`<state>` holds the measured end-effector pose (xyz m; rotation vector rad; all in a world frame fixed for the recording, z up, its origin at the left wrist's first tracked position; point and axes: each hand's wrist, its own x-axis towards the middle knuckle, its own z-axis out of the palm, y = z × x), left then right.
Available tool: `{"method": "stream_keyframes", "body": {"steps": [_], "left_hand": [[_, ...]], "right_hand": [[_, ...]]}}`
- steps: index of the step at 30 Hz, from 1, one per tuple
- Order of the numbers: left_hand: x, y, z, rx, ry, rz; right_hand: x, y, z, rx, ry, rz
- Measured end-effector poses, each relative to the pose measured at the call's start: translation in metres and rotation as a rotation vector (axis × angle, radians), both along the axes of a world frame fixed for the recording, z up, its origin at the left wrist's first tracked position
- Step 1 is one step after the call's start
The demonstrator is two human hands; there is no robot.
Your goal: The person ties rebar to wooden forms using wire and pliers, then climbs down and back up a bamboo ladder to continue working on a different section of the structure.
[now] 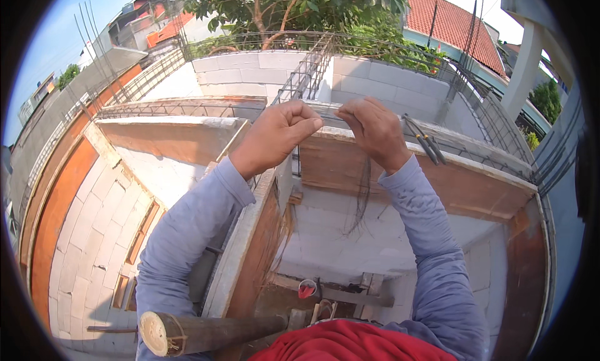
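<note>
My left hand (275, 136) is closed in a pinch over the junction of the wall-top formwork. My right hand (376, 131) pinches a short way to its right, fingertips facing the left ones. Whatever the fingertips hold is too thin to make out. Below my right hand, a bundle of thin dark wire (362, 202) hangs down the face of a brown formwork board (331, 164). Pincers (426, 141) with dark handles lie on the beam top beside my right hand. A steel rebar cage (309, 67) runs away from my hands between block walls.
A cut bamboo pole (212, 333) crosses low in front of me. Deep below, a small bucket (307, 289) holds something red. Formwork boards (175, 139) edge the openings. Upright rebar rods (469, 39) stick up at the right, with more at the far left.
</note>
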<state>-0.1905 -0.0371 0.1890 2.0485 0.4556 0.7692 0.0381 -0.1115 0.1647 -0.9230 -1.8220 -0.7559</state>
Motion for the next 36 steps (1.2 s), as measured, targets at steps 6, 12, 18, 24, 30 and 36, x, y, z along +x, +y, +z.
{"method": "stream_keyframes", "body": {"steps": [6,12,18,24,30,36], "left_hand": [[-0.023,0.046,-0.005,0.904,0.071,0.025],[-0.022,0.058,-0.014,1.111,0.352,0.198],[-0.025,0.057,-0.032,1.083,0.557,0.31],[-0.039,0.081,-0.014,0.783,0.044,0.373],[-0.095,0.108,0.05,-0.037,-0.474,0.42],[-0.05,0.091,-0.018,1.053,0.674,0.386]], "right_hand": [[-0.016,-0.019,-0.001,-0.405,-0.111,0.01],[-0.012,0.015,-0.032,-0.383,-0.015,-0.018],[-0.054,0.05,-0.076,-0.324,0.265,0.066],[-0.079,0.066,-0.104,-0.458,0.822,0.176],[-0.091,0.064,-0.154,-0.781,0.981,0.053],[-0.126,0.083,-0.169,-0.928,1.145,-0.053]]}}
